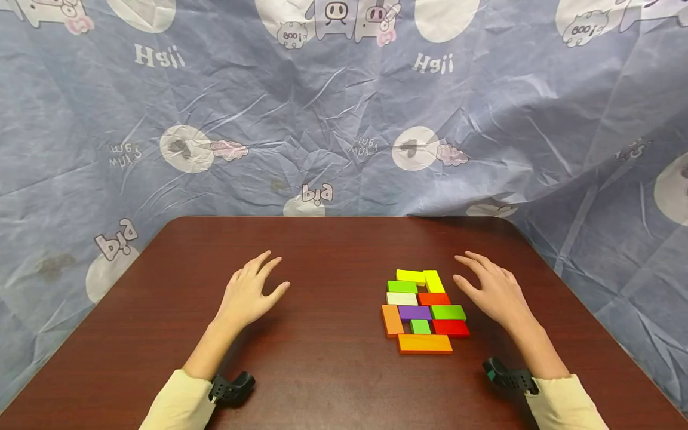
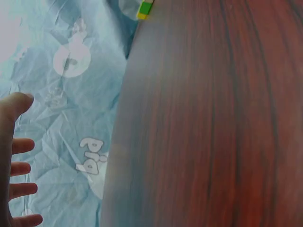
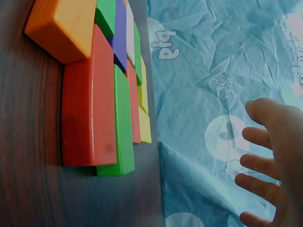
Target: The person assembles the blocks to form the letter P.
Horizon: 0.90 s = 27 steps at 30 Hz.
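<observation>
Flat on the table, right of the middle, lies a close cluster of coloured wooden blocks. It has two yellow blocks point(image 1: 411, 277) at the far end, and below them a green block point(image 1: 402, 287), a white block point(image 1: 401, 298) and a red block point(image 1: 433, 298). Nearer are a purple block point(image 1: 414, 313), an orange block point(image 1: 392, 321), more green and red ones, and a long orange block point(image 1: 424, 344) in front. My right hand point(image 1: 495, 292) hovers just right of the cluster, fingers spread, holding nothing. My left hand point(image 1: 248, 294) hovers well left of it, also spread and holding nothing.
The dark brown wooden table point(image 1: 322, 382) has rounded far corners. Behind it and along its sides hangs a wrinkled blue printed cloth point(image 1: 344, 107). Each wrist wears a black strap with a small camera point(image 1: 233, 388) over a cream sleeve point(image 1: 180, 401).
</observation>
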Each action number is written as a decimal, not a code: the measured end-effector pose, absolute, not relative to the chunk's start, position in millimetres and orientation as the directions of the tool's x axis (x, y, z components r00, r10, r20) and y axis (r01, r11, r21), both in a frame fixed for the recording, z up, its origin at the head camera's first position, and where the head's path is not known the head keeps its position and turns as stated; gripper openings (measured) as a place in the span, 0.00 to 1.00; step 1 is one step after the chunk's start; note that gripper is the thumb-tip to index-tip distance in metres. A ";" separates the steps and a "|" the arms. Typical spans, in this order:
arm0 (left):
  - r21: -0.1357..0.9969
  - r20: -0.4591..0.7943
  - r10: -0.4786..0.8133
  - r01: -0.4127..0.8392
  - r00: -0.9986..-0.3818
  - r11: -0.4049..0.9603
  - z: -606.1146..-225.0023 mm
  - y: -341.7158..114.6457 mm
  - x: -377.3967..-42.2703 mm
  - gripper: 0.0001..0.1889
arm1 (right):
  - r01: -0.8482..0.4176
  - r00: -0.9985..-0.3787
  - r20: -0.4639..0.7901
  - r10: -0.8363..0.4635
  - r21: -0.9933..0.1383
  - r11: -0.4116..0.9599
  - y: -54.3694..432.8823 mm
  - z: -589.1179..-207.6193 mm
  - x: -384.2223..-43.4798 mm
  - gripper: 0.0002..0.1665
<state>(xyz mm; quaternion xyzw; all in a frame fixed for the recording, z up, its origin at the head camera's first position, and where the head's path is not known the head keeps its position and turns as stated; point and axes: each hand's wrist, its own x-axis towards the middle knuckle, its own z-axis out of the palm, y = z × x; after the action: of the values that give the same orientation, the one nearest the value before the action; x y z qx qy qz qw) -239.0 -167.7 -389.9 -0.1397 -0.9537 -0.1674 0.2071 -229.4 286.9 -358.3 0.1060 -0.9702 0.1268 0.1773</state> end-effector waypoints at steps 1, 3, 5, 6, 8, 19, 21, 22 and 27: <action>0.268 0.454 0.196 0.343 -0.869 0.900 -390.0 -165.7 -238.8 0.29 | -0.262 -0.908 0.386 -0.165 -0.214 0.941 285.9 -358.3 -228.3 0.28; 0.274 0.473 0.201 0.360 -0.858 0.892 -390.4 -161.3 -238.6 0.27 | -0.288 -0.889 0.424 -0.174 -0.220 0.932 283.8 -358.9 -226.0 0.25; 0.281 0.488 0.208 0.377 -0.848 0.882 -391.3 -156.8 -238.1 0.25 | -0.319 -0.864 0.468 -0.186 -0.224 0.921 281.4 -359.8 -223.3 0.22; 0.282 0.497 0.211 0.387 -0.842 0.878 -391.8 -154.6 -237.8 0.24 | -0.334 -0.852 0.488 -0.192 -0.223 0.916 280.2 -360.4 -221.7 0.21; 0.279 0.514 0.217 0.401 -0.830 0.873 -393.1 -150.7 -237.1 0.22 | -0.359 -0.831 0.518 -0.203 -0.222 0.906 277.3 -361.9 -218.3 0.18; 0.266 0.588 0.242 0.467 -0.772 0.844 -397.6 -129.6 -232.8 0.12 | -0.458 -0.756 0.593 -0.277 -0.178 0.871 264.2 -371.4 -200.1 0.14; 0.269 0.596 0.233 0.464 -0.768 0.844 -398.6 -124.3 -232.7 0.10 | -0.486 -0.736 0.604 -0.306 -0.156 0.860 262.2 -374.2 -198.3 0.14; 0.271 0.603 0.227 0.464 -0.765 0.843 -398.9 -121.3 -232.6 0.10 | -0.500 -0.725 0.609 -0.321 -0.145 0.854 261.4 -375.7 -197.6 0.14; 0.301 0.647 0.172 0.456 -0.743 0.837 -400.3 -103.4 -233.6 0.06 | -0.558 -0.694 0.601 -0.396 -0.101 0.824 256.5 -381.1 -194.6 0.16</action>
<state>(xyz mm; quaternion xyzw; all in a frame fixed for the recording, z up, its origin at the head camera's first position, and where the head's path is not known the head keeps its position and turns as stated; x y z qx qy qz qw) -233.6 -103.4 -400.3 -0.1735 -0.9056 -0.2265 0.3140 -194.6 256.5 -381.1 0.2622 -0.9098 0.1391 0.2901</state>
